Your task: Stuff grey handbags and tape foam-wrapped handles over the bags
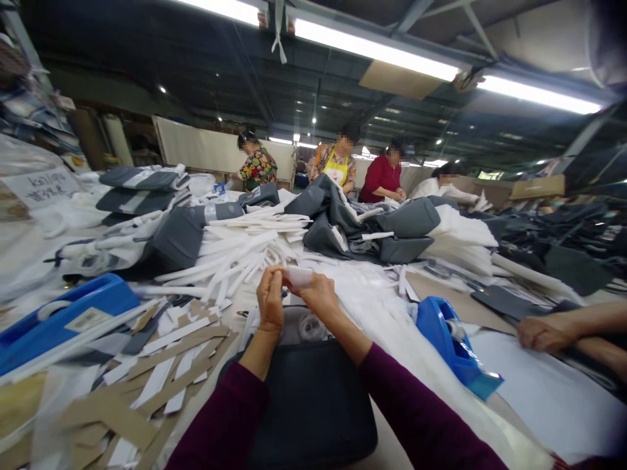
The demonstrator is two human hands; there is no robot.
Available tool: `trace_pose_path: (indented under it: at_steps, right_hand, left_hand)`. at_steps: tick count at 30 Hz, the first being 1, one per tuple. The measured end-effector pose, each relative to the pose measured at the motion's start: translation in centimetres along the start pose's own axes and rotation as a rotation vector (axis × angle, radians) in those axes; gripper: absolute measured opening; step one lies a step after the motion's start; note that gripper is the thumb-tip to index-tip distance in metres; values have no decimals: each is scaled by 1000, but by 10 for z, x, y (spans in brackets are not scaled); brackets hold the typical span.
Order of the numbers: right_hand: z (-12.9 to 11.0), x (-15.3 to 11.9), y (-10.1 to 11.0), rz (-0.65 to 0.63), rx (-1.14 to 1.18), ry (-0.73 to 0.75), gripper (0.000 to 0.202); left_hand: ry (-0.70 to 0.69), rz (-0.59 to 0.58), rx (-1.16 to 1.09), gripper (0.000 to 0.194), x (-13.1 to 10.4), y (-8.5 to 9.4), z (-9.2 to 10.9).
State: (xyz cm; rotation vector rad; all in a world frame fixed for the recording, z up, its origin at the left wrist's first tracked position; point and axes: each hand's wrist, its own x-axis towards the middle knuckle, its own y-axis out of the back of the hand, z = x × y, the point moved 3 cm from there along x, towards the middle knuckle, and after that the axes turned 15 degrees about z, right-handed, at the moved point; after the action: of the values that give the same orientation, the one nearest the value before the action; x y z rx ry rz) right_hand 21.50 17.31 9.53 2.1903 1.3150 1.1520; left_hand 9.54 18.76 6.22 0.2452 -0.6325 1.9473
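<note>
My left hand [270,301] and my right hand [321,299] are raised close together in front of me, fingers closed. Between them they pinch a small whitish, thin sheet [300,277], which looks slightly see-through; its exact kind is unclear. Just below lies a dark bag [313,398] with a smooth flap, close to my body between my forearms. A clear, rounded plastic piece [311,328] shows at the bag's far edge, partly hidden by my right wrist.
Blue tape dispensers stand at left [93,310] and right [448,343]. Cardboard and paper strips [161,365] litter the left. White foam strips [245,248] and grey bags [411,219] pile up ahead. A co-worker's hands [553,333] rest at right; several people work beyond.
</note>
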Motion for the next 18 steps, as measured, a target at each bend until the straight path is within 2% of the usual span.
trace_pose_path:
  at_steps: [3, 6, 8, 11, 13, 18]
  right_hand:
    - [1, -8, 1, 4, 113, -82, 18]
    - [-8, -20, 8, 36, 126, -20, 18]
    - [-17, -30, 12, 55, 120, 80, 17]
    - [-26, -49, 15, 50, 76, 223, 21]
    - [-27, -63, 14, 3, 25, 297, 23]
    - [-18, -85, 13, -146, -136, 383, 29]
  left_hand:
    - [250, 58, -153, 38, 4, 3, -11]
    - [356, -2, -51, 51, 6, 4, -17]
    - [335, -140, 54, 53, 5, 2, -17]
    - [278, -346, 141, 32, 5, -2, -17]
    - [290, -418, 165, 20, 5, -4, -20]
    - [289, -621, 264, 28, 6, 0, -23]
